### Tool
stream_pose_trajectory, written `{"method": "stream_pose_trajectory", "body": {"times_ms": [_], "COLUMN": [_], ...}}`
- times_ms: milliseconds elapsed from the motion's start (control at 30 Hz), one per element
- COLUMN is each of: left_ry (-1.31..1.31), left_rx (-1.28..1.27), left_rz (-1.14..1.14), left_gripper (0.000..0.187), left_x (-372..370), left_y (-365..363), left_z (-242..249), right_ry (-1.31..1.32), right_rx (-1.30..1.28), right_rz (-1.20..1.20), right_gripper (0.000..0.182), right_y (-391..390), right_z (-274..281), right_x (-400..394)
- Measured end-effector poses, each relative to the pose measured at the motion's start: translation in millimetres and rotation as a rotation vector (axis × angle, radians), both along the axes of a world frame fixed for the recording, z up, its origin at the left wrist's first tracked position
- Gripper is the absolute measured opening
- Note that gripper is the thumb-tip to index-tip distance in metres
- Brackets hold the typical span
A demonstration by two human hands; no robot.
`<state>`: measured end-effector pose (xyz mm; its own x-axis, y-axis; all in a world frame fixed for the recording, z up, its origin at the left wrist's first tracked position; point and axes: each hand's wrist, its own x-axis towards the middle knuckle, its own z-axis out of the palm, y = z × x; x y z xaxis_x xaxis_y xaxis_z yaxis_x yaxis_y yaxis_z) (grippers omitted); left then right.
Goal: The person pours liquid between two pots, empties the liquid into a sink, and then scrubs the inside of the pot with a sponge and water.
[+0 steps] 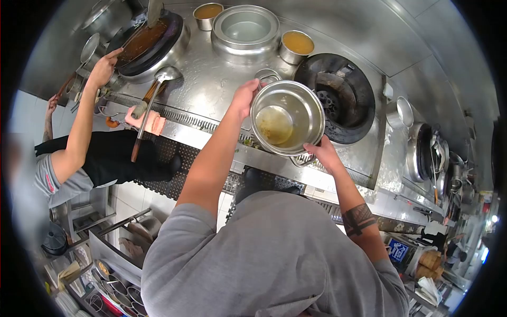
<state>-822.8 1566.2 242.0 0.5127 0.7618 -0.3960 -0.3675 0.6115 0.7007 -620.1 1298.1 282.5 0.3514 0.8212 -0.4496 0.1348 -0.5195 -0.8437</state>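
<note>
I hold a steel pot (296,108) with both hands above the front edge of the steel cooking range (211,84). My left hand (244,98) grips its far-left handle and rim. My right hand (323,153) grips the near handle. The pot tilts toward me and has a little yellowish liquid at its bottom. Just right of it sits an empty blackened wok (338,95).
A co-worker on the left reaches a hand (103,66) to a wok of brown sauce (148,42). A ladle (153,90) lies on the range. Steel containers of orange liquid (297,45) and a water basin (245,29) stand at the back. More pots (422,153) crowd the right.
</note>
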Motion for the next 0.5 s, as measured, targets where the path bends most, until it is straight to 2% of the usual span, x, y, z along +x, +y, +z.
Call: {"method": "stream_pose_trajectory", "body": {"times_ms": [67, 133, 167, 233, 267, 300, 367, 433, 500], "left_ry": [-0.022, 0.050, 0.054, -0.009, -0.004, 0.005, 0.013, 0.127, 0.184], "left_rx": [-0.039, 0.131, 0.127, 0.136, 0.134, 0.168, 0.209, 0.339, 0.400], "left_rz": [-0.031, 0.034, 0.022, 0.187, 0.168, 0.200, 0.218, 0.325, 0.345], "left_gripper": [0.032, 0.026, 0.026, 0.019, 0.019, 0.018, 0.017, 0.019, 0.020], "left_x": [5, 7, 8, 12, 15, 19, 27, 33, 38], "left_y": [-2, -14, -25, -51, -59, -65, -81, -105, -128], "left_z": [0, 2, 16, 42, 46, 51, 68, 84, 83], "right_ry": [-0.049, -0.805, -0.801, -0.850, -0.970, -0.970, -0.141, 0.468, 0.579], "right_rx": [0.004, 0.036, 0.028, 0.384, 0.468, 0.460, 0.284, 0.284, 0.310], "right_rz": [-0.035, 0.104, 0.095, -0.009, -0.021, -0.039, -0.052, -0.184, -0.222], "right_gripper": [0.032, 0.045, 0.045, 0.041, 0.035, 0.035, 0.026, 0.018, 0.017], "right_y": [-4, -10, -9, -1, 5, 10, 23, 35, 44], "right_z": [5, 12, 20, 37, 46, 48, 56, 72, 72], "right_x": [3, 9, 8, 5, 0, -3, -13, -37, -55]}}
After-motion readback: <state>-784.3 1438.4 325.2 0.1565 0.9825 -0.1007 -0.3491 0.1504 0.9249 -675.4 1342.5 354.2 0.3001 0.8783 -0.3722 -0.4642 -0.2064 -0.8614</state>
